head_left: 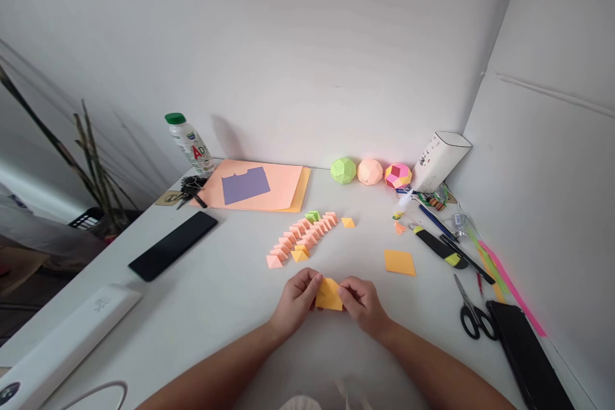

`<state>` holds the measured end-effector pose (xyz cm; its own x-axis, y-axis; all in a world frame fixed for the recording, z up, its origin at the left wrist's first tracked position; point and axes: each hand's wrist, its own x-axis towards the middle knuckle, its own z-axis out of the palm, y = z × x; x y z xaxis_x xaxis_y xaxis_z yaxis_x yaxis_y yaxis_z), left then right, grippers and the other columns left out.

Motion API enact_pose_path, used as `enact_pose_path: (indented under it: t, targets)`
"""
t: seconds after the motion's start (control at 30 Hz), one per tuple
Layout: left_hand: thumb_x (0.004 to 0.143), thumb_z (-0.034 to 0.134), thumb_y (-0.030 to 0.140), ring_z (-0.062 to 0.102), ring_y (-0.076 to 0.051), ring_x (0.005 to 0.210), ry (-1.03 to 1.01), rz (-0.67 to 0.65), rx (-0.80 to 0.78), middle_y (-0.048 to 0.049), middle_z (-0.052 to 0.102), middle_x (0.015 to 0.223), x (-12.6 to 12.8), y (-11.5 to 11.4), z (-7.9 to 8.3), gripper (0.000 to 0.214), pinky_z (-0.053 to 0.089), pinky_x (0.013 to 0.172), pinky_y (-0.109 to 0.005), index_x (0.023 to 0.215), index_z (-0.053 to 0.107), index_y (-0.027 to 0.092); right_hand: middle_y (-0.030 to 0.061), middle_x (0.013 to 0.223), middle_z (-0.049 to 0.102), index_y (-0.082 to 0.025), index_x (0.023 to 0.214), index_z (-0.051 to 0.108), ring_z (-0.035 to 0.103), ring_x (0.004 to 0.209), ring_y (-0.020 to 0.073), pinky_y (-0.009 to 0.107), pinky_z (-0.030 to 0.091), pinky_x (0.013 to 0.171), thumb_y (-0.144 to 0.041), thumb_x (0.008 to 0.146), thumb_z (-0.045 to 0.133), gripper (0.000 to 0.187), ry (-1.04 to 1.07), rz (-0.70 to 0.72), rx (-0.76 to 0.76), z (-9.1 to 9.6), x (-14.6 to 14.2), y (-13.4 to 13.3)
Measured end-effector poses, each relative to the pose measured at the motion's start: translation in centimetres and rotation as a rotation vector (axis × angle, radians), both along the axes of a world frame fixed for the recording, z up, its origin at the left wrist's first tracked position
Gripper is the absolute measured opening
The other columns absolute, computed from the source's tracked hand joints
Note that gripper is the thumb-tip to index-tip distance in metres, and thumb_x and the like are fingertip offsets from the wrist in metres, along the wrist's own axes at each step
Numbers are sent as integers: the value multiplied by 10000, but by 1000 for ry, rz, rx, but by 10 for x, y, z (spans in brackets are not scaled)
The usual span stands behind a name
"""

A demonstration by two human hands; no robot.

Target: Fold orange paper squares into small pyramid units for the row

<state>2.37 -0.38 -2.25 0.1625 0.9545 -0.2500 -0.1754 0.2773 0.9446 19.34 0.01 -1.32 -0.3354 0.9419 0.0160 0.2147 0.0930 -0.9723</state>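
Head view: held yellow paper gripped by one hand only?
No, the left hand and the right hand both grip the yellow paper, at opposite sides.

Bare forearms (225, 364), pale clothing (300, 403)

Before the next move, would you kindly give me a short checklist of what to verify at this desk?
1. Paper held on both sides: ok; the left hand and right hand both grip the small orange paper.
2. Creases in it sharp and even: cannot tell; too small.
3. Loose orange sheet apart from the hands: ok; it lies beyond the right hand.
4. Folded pieces undisturbed by the hands: ok; neither touches them.
5. Scissors away from the hands: ok; far right.
6. Utility knife blade retracted: cannot tell.
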Motion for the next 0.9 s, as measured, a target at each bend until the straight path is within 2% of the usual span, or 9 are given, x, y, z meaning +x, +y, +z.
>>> enact_pose_path:
  t: [0.1,0.2,0.33,0.43,0.53,0.63,0.73,0.8,0.9]
  targets:
    - [813,512,500,454,-89,424,29,-18,13,53,518,464,-1,1,1,344,330,453,-199,700,459,180,-28,554,472,-170,676,527,465,488,111,226,385,474,-366,835,498,254,91,-72,-103,-3,1,2]
    - [805,538,446,476,-97,477,74,-119,51,24,564,526,-2,2,4,302,356,496,-214,695,479,171,-29,580,506,-177,708,516,482,493,109,222,395,464,-406,821,532,256,190,-107,-241,-3,1,9]
    - [762,597,337,488,-100,557,88,-223,129,-5,573,682,-5,5,10,260,376,534,-224,617,474,159,-36,557,523,-173,677,518,462,468,95,201,373,422,-423,789,580,281,199,-14,-365,1,4,21]
    - [782,566,356,496,-95,575,38,-301,106,-32,588,843,-7,11,15,251,397,538,-233,650,497,154,-23,583,567,-165,695,541,495,478,96,194,382,410,-416,780,599,272,163,97,-415,1,10,31]
    - [781,569,404,464,-92,512,92,-359,-3,13,552,631,-5,19,18,264,372,497,-220,699,524,157,-20,585,573,-156,710,558,502,458,96,188,379,373,-424,742,643,283,105,186,-455,-2,14,41]
    - [739,611,439,373,-72,418,140,-314,-67,64,456,474,0,25,15,308,288,418,-196,653,492,169,-35,539,536,-152,712,559,482,428,91,180,368,337,-452,730,651,314,88,211,-452,-3,14,48]
    - [746,580,485,285,-60,366,102,-102,-71,98,376,403,8,26,9,348,227,387,-190,629,446,186,-25,582,571,-158,813,556,529,457,105,183,386,352,-478,766,609,328,193,175,-397,-3,13,50]
    - [741,578,497,287,-62,370,62,-7,-59,100,376,409,12,23,7,353,242,390,-188,633,438,191,-23,570,582,-158,817,551,533,460,105,189,401,373,-465,772,611,317,242,131,-367,-2,13,49]
    - [729,590,492,297,-58,378,83,4,-41,95,386,413,15,20,10,360,253,397,-180,615,448,182,-7,600,613,-157,789,553,535,467,101,202,420,406,-444,779,614,294,270,64,-334,-4,14,45]
